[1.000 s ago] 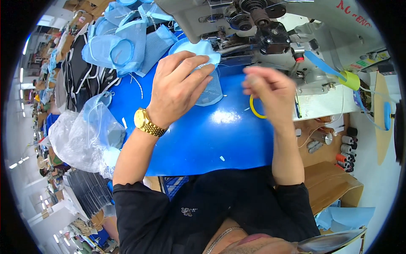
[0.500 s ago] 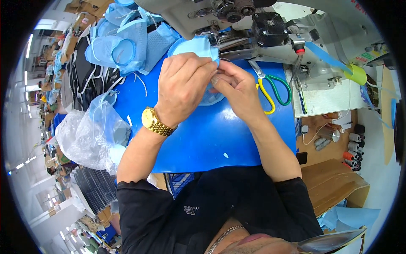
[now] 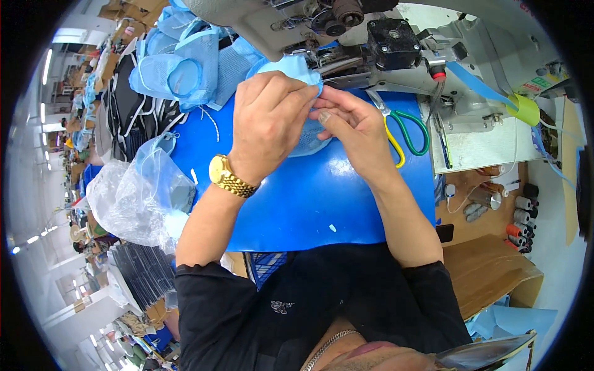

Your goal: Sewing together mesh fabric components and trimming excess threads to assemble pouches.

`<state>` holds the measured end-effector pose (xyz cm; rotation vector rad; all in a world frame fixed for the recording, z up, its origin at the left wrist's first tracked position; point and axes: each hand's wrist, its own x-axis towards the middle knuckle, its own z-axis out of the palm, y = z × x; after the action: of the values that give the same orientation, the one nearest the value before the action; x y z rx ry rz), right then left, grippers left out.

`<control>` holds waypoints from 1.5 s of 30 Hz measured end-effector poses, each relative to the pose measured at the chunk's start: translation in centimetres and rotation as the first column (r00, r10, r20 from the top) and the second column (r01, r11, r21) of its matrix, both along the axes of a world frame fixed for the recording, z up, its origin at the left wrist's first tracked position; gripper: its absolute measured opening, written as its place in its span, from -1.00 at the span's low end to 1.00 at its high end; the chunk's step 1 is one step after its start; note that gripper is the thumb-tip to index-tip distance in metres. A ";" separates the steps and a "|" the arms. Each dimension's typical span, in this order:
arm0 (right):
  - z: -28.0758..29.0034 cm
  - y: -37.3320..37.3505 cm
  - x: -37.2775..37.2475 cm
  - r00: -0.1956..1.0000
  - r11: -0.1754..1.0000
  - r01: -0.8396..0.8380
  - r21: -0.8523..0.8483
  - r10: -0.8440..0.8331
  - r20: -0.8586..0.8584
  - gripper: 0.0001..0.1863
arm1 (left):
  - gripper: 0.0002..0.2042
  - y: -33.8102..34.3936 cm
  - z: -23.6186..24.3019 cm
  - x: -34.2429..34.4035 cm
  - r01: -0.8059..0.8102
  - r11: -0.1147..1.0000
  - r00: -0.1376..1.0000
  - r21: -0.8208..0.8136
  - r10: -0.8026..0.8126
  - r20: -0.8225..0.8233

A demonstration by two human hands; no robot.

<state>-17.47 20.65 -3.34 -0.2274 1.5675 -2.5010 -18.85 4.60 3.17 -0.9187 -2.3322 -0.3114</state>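
Observation:
A light-blue piece of fabric with mesh (image 3: 288, 66) lies at the sewing machine's (image 3: 322, 52) working end, part of it showing below my hands. My left hand (image 3: 266, 120), with a gold watch on its wrist, is closed on the fabric's near edge, its fingertips turned inward. From the right, my right hand (image 3: 359, 127) meets it at the same edge. Its index finger reaches the fabric's corner, the other fingers are bent, and the thumb stands a little off. The left fingers partly hide the grip. Scissors (image 3: 407, 133) with green and yellow handles lie right of my right hand.
A pile of blue mesh pieces (image 3: 204, 68) and black pieces with white trim (image 3: 133, 117) sit at the left. A clear plastic bag (image 3: 127, 201) lies nearer. Blue strip feeds from a yellow-green roll (image 3: 523, 111) at the right. Thread spools (image 3: 523, 213) stand lower right.
My right hand has shifted slightly right, its thumb drawing away from the left hand. The left hand keeps its hold on the fabric. The whole view has shifted a little.

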 end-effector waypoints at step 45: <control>-0.1 0.8 -0.8 0.979 0.939 -0.145 -0.311 0.182 0.093 -0.55 | -0.87 2.7 -0.1 0.6 -0.248 0.969 0.969 0.005 0.248 0.003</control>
<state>-18.22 21.43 -3.46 -0.2326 1.0684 -2.5580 -18.26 7.29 3.10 -0.6135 -2.4143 -0.2146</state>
